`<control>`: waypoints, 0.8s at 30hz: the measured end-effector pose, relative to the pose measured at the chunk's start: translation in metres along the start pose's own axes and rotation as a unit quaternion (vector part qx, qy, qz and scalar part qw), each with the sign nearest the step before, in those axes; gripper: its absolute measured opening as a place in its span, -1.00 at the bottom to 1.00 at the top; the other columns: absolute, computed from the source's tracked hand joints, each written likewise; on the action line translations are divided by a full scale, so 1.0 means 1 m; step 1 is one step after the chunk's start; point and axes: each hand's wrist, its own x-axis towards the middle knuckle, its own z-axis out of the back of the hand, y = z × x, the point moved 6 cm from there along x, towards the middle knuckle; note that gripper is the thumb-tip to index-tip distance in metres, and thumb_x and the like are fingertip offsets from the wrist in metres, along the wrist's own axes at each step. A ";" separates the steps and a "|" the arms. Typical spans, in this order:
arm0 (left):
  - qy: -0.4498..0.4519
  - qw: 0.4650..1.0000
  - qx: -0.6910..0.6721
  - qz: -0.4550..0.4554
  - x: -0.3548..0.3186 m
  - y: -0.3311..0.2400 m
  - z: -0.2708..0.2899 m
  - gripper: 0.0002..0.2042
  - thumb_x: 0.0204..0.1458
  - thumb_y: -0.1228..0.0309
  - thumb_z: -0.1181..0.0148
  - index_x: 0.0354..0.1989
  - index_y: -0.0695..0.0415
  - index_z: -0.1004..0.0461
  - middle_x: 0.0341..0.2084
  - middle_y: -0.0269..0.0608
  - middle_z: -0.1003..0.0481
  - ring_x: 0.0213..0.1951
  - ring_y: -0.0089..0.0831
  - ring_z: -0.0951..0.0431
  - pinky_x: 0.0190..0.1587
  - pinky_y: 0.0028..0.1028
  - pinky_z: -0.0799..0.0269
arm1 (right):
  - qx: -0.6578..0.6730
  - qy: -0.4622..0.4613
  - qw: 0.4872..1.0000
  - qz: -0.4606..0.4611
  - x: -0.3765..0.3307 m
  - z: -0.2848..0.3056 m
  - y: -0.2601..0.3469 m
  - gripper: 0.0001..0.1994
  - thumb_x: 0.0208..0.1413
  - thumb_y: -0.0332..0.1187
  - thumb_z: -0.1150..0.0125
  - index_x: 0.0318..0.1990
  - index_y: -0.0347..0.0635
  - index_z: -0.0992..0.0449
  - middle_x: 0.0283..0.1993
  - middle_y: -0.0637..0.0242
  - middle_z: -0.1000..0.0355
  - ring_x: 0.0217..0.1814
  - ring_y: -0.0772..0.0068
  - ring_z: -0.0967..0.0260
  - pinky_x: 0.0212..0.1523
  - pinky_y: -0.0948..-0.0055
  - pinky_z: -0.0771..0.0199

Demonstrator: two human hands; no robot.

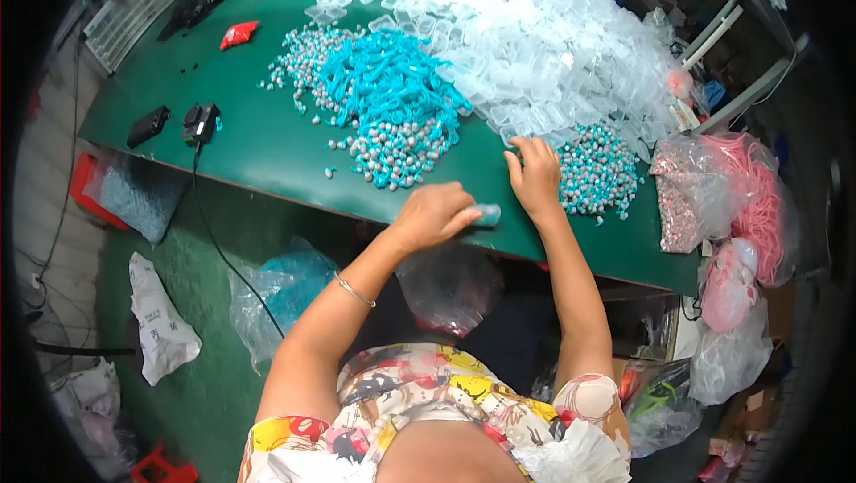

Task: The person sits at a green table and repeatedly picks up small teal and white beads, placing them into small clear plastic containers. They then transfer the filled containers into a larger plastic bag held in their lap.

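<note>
Small clear box (486, 214) with something bluish inside: we see it at the fingertips of our left hand (446, 214), gripped between thumb and fingers, just above or on the green table (312, 181). We judge it light, thin-walled and stiff, slick on its faces and liable to crack under a hard pinch — so we would hold it by opposite side walls. Our right hand (535, 171), ahead and right of that grip, has its thumb apart at the clear box pile (535, 46); whether it grasps anything, we cannot tell.
</note>
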 end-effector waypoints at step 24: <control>0.249 0.958 0.142 0.021 -0.147 0.014 -0.174 -0.72 -0.01 0.13 -0.29 -0.46 0.10 -0.52 -0.49 -0.16 -0.48 -0.36 -0.16 -0.56 -0.27 -0.19 -0.44 | 0.099 0.069 0.947 0.299 -0.026 0.006 0.068 -0.85 -0.21 -0.43 -0.35 -0.46 -0.11 -0.48 -0.50 0.32 -0.35 -0.38 0.21 -0.35 -0.26 0.26 -0.30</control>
